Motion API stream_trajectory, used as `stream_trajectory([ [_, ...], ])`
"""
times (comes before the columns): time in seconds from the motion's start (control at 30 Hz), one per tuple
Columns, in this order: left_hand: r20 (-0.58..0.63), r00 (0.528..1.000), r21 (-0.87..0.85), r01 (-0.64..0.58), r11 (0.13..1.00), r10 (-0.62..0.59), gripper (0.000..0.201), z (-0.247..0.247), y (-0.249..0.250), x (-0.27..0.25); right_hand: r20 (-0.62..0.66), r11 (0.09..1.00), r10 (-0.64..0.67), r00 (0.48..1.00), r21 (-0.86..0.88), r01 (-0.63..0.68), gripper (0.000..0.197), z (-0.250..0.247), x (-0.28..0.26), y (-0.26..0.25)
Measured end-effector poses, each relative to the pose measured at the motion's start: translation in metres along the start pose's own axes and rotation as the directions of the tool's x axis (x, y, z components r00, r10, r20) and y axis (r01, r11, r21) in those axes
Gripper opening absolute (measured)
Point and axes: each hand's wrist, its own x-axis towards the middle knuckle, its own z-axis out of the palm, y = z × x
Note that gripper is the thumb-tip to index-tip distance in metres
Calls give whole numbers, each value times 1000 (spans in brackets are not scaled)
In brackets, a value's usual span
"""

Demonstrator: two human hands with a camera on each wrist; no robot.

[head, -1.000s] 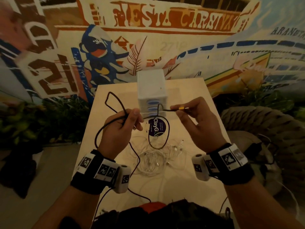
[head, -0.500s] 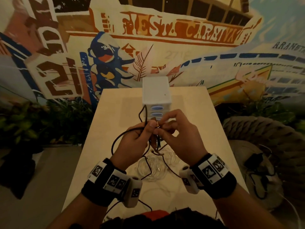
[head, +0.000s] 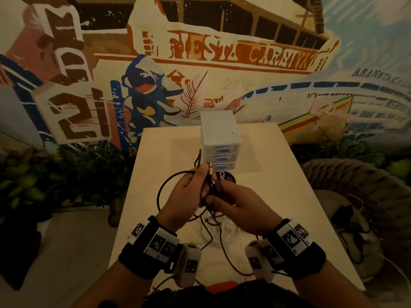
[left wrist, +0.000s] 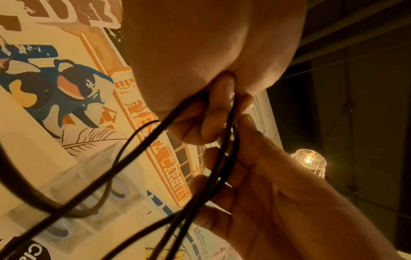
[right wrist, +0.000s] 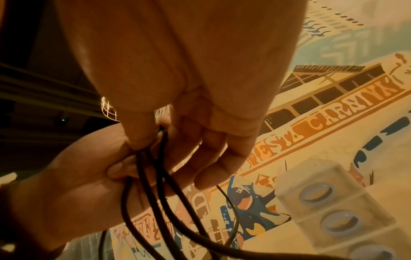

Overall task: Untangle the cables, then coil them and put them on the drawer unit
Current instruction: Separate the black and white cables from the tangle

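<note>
Gathering loops of the black cable [head: 160, 189] above the worktop [head: 295, 196], the left hand [head: 185, 196] pinches several strands beside the gold plug [head: 210, 172], apparently to keep the forming coil from springing apart; the right hand [head: 240, 207] closes its grip on the same bundle just below; slack hangs under both hands; white cables [head: 211, 232] lie on the worktop beneath; the drawer unit [head: 220, 134] stands beyond, its top bare.
</note>
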Motion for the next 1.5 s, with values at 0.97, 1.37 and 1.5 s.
stream_trajectory([
  [0.97,224,943,161,212,964,-244,41,0,-47,13,-219,940,253,942,285,-187,22,1,-26,22],
  [1.37,195,976,102,80,991,-99,40,-3,-41,9,-416,853,419,807,486,-193,24,-52,-42,80],
  [1.5,105,994,43,29,999,-33,35,-4,-41,13,-493,890,453,742,297,-346,22,-56,-48,111],
])
